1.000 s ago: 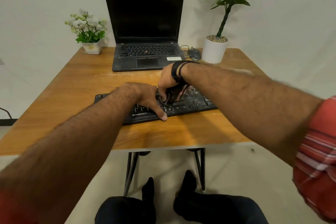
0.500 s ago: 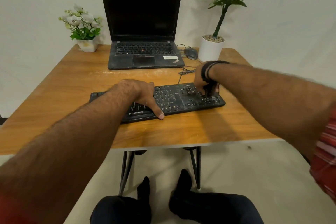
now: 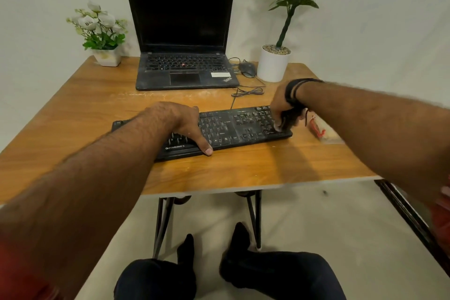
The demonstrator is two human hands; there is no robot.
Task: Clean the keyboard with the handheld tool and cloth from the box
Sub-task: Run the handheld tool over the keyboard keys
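A dusty black keyboard [image 3: 233, 126] lies across the middle of the wooden table [image 3: 243, 168]. My left hand [image 3: 180, 124] rests flat on its left half, thumb on the front edge, holding it down. My right hand [image 3: 283, 107] is over the keyboard's right end, fingers curled around a small dark handheld tool [image 3: 288, 119] whose tip touches the number-pad keys. The tool is mostly hidden by my fingers and blurred. No cloth shows in view.
An open laptop [image 3: 185, 66] stands behind the keyboard, with a mouse [image 3: 247, 69] and coiled cable [image 3: 250, 92] beside it. A flower pot [image 3: 107, 56] sits back left, a tall plant pot [image 3: 272, 66] back right. A clear packet with red parts [image 3: 321, 129] lies right of the keyboard.
My right hand has swept the tool from the keyboard's middle to its right end. The left hand has stayed pressed on the left half.
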